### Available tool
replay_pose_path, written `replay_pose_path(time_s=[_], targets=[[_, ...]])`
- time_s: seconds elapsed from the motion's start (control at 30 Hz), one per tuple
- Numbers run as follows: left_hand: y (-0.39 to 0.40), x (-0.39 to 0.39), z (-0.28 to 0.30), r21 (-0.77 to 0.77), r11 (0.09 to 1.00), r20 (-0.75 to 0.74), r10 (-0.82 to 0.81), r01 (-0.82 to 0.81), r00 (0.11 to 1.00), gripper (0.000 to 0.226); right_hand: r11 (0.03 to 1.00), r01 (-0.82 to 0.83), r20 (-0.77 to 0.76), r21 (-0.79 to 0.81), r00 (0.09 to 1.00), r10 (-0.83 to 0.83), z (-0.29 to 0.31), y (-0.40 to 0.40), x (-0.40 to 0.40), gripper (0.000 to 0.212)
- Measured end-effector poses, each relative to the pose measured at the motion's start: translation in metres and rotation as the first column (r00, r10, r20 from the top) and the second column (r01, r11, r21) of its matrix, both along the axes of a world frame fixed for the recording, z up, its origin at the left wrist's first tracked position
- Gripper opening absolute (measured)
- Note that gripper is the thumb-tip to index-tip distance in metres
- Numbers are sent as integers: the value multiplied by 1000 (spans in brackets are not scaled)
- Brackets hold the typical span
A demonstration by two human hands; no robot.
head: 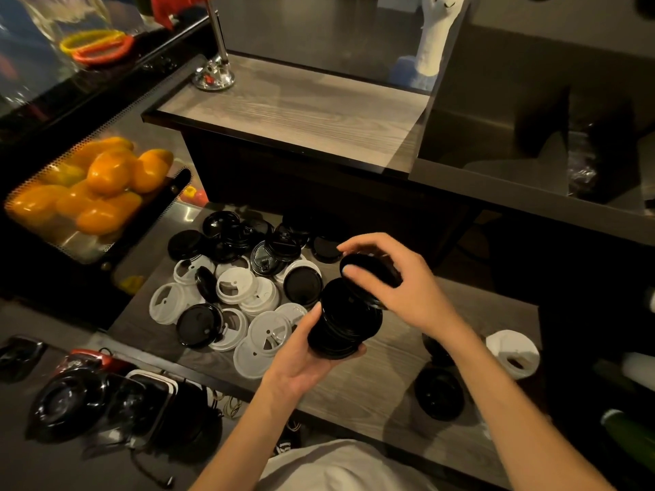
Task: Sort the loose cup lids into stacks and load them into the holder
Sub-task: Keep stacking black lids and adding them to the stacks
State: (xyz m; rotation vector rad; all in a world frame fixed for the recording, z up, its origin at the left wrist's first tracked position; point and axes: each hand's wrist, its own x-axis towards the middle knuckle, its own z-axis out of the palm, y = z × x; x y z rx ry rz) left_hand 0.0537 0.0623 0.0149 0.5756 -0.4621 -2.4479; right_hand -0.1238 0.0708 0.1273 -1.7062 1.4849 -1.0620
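My left hand [304, 352] cradles a tilted stack of black lids [345, 318] above the wooden counter [386, 377]. My right hand [397, 281] grips a single black lid [372, 274] and holds it against the top of that stack. To the left lies a loose pile of black lids [248, 239] and white lids [241, 306] mixed together. Stacks of black lids [439, 393] and a white lid stack [512, 352] stand on the counter to the right. No lid holder is clearly visible.
A mesh basket of orange fruit [95, 186] sits at the left. A raised wooden shelf [294, 115] with a chrome stand [214, 74] is behind the pile. Black containers [88, 402] lie at the lower left; dark bins [584, 154] stand at the right.
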Motion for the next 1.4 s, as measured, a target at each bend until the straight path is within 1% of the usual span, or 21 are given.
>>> replay_pose_path(time_s=[0.07,0.1,0.13,0.2,0.33,0.4,0.5,0.53,0.57,0.67,0.77,0.83,0.9,0.93,1.0,1.03,1.1,1.2,1.27,1.33,1.4], targets=[[0,0,1,11,1000,4,17,-17,1000,67,988,151,200,20,968,-152,-8,3,2,23],[0,0,2,14,1000,5,22,-22,1000,67,975,211,269,66,938,-221,-13,4,1,22],[0,0,2,13,1000,6,25,-25,1000,68,961,254,296,106,915,-274,-17,5,0,21],[0,1,4,3,1000,11,21,-21,1000,70,944,296,276,145,904,-326,-24,6,-2,18],[0,1,5,-1,1000,9,0,0,1000,74,932,325,259,160,897,-357,-26,9,-1,18],[0,1,4,-6,1000,11,-6,6,1000,74,927,349,196,141,908,-371,-26,9,-2,21],[1,0,3,-29,1000,8,-2,2,1000,70,924,365,-14,114,930,-366,-30,10,-7,23],[0,1,4,-32,999,9,7,-7,1000,69,921,369,-50,121,929,-366,-31,11,-8,22],[0,2,4,-37,999,11,18,-18,1000,69,915,380,-55,136,925,-376,-31,13,-9,20],[-1,4,5,-59,997,9,44,-43,999,66,898,390,20,203,915,-402,-30,22,-10,17],[-1,4,7,-82,994,16,69,-67,998,64,889,357,76,288,917,-393,-28,30,-10,21],[0,3,11,-103,992,29,74,-71,997,63,892,331,60,306,929,-366,-29,35,-6,25],[1,3,14,-113,991,48,72,-66,996,66,903,319,-12,289,944,-329,-32,40,-1,28],[1,3,16,-110,992,56,71,-65,996,68,910,320,-84,263,947,-309,-35,41,2,29],[2,4,18,-103,992,70,76,-69,995,78,923,333,-239,195,928,-285,-41,42,4,32],[2,4,18,-104,992,80,80,-71,994,84,924,344,-290,167,913,-287,-43,42,3,34],[2,5,19,-120,990,96,85,-74,992,91,928,344,-313,139,905,-289,-46,42,2,41],[1,6,19,-180,981,123,94,-71,988,87,961,221,-150,166,969,-197,-43,42,6,47],[1,6,21,-236,969,145,108,-72,983,82,972,136,-47,194,991,-129,-40,44,15,49],[1,6,25,-317,945,182,140,-77,973,72,968,108,44,227,992,-121,-41,46,23,50],[1,5,32,-408,910,251,193,-78,949,68,959,112,142,261,978,-153,-43,47,30,51]])
